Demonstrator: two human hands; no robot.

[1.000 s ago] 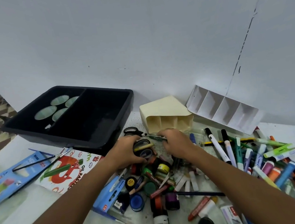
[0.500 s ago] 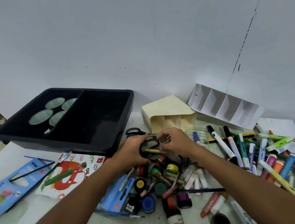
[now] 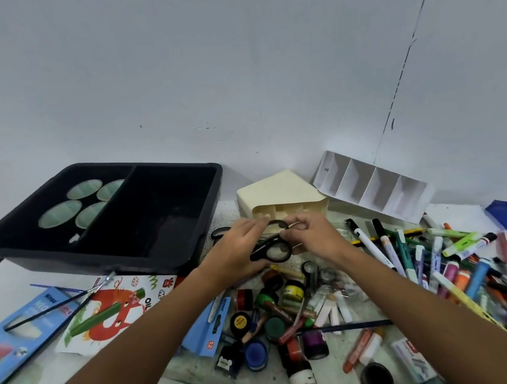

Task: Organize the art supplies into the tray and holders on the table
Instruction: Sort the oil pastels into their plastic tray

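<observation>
Black-handled scissors (image 3: 269, 246) hang just above the pile of supplies, held between both hands. My left hand (image 3: 237, 252) grips the lower handle loop from the left. My right hand (image 3: 309, 237) pinches the upper part from the right. Behind them lies a cream holder (image 3: 281, 193) on its side, its compartments facing me. A black two-part tray (image 3: 166, 214) stands at the left, with several round lids in its left compartment. A white divided holder (image 3: 372, 189) leans against the wall at the right.
Small paint jars (image 3: 272, 316) and crayons lie heaped below my hands. Markers and pens (image 3: 428, 263) spread to the right. An oil pastel box (image 3: 114, 308), a blue package (image 3: 18, 329) and thin brushes (image 3: 59, 305) lie left. A second pair of scissors (image 3: 219, 233) rests by the tray.
Both hands have lifted the black scissors out of the pile and raised them toward the cream holder. The camera view has shifted slightly.
</observation>
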